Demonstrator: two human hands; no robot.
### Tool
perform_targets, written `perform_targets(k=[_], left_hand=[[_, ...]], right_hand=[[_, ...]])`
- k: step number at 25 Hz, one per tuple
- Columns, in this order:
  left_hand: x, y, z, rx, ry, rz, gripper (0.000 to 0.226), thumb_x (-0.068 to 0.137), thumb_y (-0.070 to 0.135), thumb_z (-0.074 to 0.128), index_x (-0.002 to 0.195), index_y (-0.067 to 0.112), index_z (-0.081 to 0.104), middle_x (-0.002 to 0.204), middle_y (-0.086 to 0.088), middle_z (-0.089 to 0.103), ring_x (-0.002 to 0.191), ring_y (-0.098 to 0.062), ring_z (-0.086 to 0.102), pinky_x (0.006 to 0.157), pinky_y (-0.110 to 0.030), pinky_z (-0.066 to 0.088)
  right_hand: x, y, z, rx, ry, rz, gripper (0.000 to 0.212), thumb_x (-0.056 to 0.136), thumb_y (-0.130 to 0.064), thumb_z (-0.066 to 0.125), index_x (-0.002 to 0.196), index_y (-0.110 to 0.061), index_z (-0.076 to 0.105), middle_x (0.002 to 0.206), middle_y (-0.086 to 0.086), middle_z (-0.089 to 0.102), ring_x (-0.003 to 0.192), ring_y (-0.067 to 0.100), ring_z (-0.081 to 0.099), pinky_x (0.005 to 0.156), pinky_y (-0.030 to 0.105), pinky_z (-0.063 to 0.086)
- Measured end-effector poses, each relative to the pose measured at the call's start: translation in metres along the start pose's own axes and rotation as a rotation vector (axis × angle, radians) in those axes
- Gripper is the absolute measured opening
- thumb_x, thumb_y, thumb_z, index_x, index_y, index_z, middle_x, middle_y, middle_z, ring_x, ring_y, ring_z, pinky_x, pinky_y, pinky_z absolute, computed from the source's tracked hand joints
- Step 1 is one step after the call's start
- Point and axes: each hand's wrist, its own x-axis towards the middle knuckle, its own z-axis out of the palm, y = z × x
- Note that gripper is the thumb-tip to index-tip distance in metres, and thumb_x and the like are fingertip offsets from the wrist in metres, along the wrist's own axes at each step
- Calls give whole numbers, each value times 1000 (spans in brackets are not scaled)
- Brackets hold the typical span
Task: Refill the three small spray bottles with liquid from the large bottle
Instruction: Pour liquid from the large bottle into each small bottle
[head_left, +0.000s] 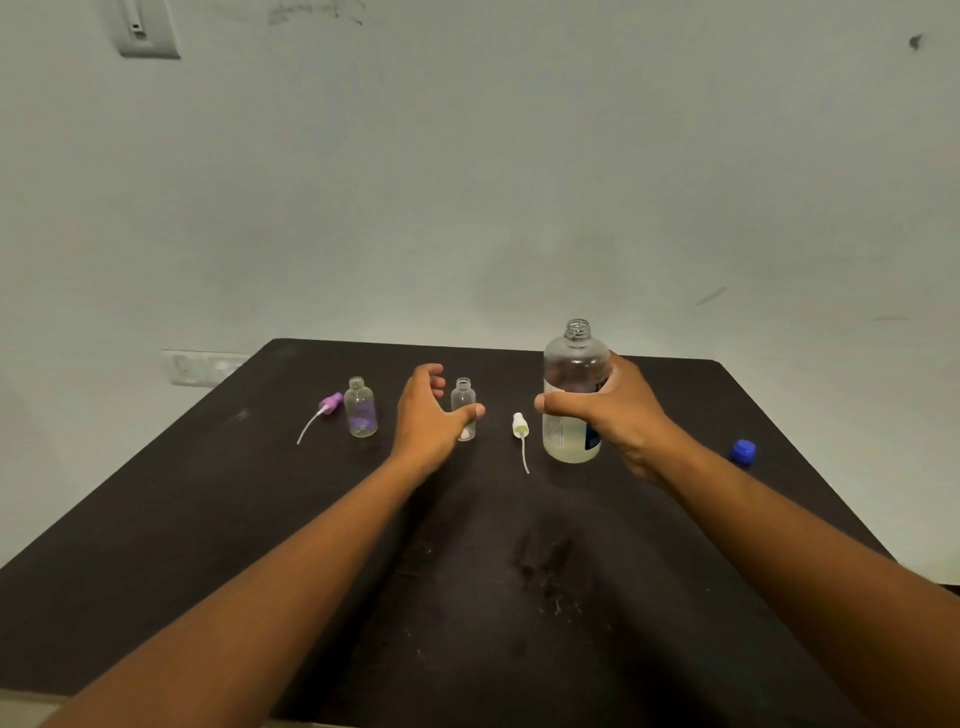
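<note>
The large clear bottle (575, 364) stands uncapped on the dark table (260, 519), with pale liquid in its lower part. My right hand (618, 410) grips it around the middle. A small open bottle (463, 397) stands in the centre. My left hand (431, 415) curves around it, the thumb across its front and the fingers a little apart from its neck. Another small open bottle (360, 408) with a purple print stands further left. A purple spray head (327, 405) lies beside that one. A white spray head (520, 428) lies between the centre bottle and the large bottle.
A blue cap (743, 451) lies near the table's right edge. The table backs onto a pale wall with a socket plate (200, 366) at the table's left rear corner. Faint smudges mark the tabletop near me.
</note>
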Motion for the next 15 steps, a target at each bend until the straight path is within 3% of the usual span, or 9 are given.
perform_targets(k=[4, 10, 15], left_hand=[[8, -9, 16, 7, -69, -90, 76, 77, 37, 87, 140, 22, 47, 120, 8, 58, 112, -14, 58, 95, -33, 51], [6, -13, 28, 54, -30, -63, 21, 92, 27, 73, 108, 18, 65, 94, 8, 64, 92, -13, 64, 71, -24, 46], [-16, 1, 16, 7, -126, -20, 13, 94, 25, 70, 105, 20, 63, 91, 5, 66, 85, -8, 63, 67, -20, 42]], right_hand=[[10, 9, 12, 9, -13, 4, 47, 72, -14, 91, 113, -19, 69, 101, 0, 77, 96, 17, 74, 86, 33, 60], [12, 19, 16, -1, -21, 8, 48, 71, -10, 91, 112, -20, 68, 99, -1, 77, 93, 14, 74, 84, 29, 60], [0, 8, 1, -95, -17, 6, 50, 72, -14, 89, 115, -25, 66, 104, -2, 74, 97, 16, 72, 84, 33, 60]])
